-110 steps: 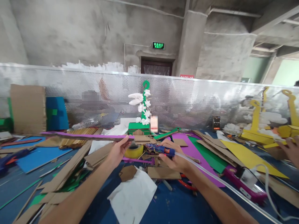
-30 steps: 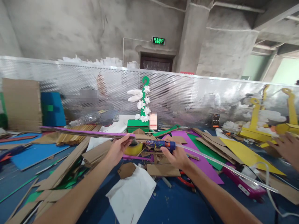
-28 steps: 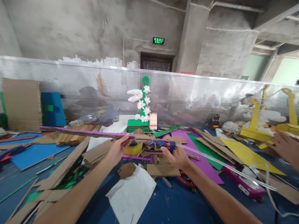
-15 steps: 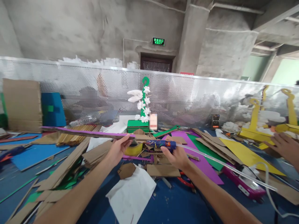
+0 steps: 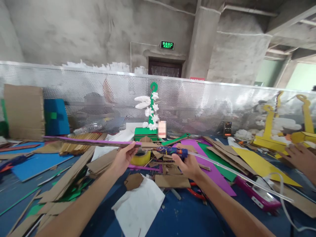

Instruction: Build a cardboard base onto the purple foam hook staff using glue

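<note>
My left hand (image 5: 122, 158) is closed on the near end of a long purple-topped cardboard strip (image 5: 89, 141) that reaches out level to the left. My right hand (image 5: 189, 165) grips a blue hot glue gun (image 5: 172, 151) with its nozzle pointing left at the strip's held end. A long clear glue stick (image 5: 237, 175) trails out of the gun's back to the lower right. A yellow tape roll (image 5: 141, 159) lies just below the two hands.
Cardboard offcuts and purple, green and yellow sheets litter the blue table (image 5: 182, 217). White paper (image 5: 139, 204) lies near me. A green stand with white flowers (image 5: 150, 113) is behind, before a perforated metal screen (image 5: 209, 105). Another person's hand (image 5: 300, 159) rests at right by yellow stands.
My hands hold nearly the same pose. The glue gun has tilted slightly, with its nozzle closer to the strip's end. The other person's hand at right has shifted a little.
</note>
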Demonstrator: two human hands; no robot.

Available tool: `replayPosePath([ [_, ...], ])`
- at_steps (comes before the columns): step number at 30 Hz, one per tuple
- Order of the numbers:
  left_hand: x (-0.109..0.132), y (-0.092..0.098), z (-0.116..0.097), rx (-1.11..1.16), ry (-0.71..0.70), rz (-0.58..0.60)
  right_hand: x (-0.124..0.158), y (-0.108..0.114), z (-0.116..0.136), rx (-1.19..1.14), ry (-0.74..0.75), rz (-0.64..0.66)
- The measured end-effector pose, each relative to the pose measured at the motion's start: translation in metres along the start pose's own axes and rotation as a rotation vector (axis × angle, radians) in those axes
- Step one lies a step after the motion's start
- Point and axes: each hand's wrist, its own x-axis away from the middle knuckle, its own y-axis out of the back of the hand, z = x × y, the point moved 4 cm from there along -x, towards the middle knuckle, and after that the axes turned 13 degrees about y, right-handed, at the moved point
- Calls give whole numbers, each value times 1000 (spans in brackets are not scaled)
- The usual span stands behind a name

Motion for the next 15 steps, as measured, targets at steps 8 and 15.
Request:
replayPosePath([
  [8, 2, -2, -1, 3, 0, -6, -3, -2, 6, -129, 79, 34],
  [15, 0, -1, 0, -3, 13, 3, -3, -2, 7, -35, 68, -5],
])
